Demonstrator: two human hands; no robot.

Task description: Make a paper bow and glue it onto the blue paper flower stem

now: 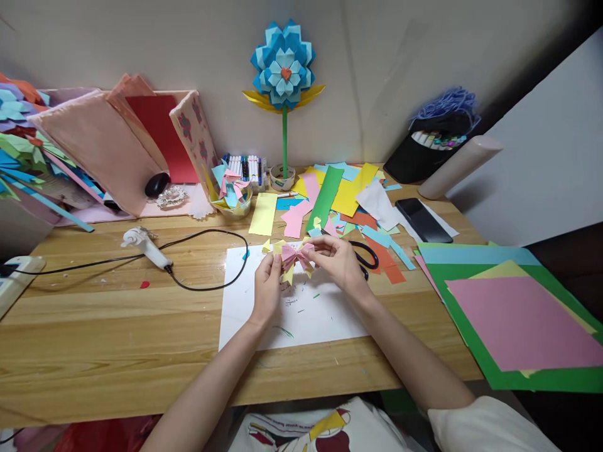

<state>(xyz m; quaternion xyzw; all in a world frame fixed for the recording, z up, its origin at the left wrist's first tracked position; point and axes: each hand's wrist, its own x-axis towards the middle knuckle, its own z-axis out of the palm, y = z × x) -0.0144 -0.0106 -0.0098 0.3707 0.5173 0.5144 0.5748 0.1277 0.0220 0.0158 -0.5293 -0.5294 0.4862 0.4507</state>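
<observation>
- Head view: the pink and yellow paper piece (296, 255) is located between the two hands, above the top part of the white sheet (306, 320).
- Left hand (268, 279): fingers curled, nearly closed; thumb and fingers grip the left side of the paper piece.
- Right hand (343, 263): partly closed; thumb and index finger pinch the right side of the paper piece. The remaining fingers are bent.
- Paper piece position: immediately right of the left hand's thumb and immediately left of the right hand's fingertips, touching both.
- Scissors (366, 256): black handles visible just beyond and to the right of the right hand; blades largely obscured.
- Paper scraps (325, 198): several colors, spread behind the hands and toward the right.
- Pale yellow strip (263, 214): flat on the wooden table (127, 339), beyond the left hand.
- Glue gun (147, 248): white, on the table, well to the left of the left hand; black cord (207, 289) attached.
- Phone (423, 220): dark, beyond and to the right of the scissors.
</observation>
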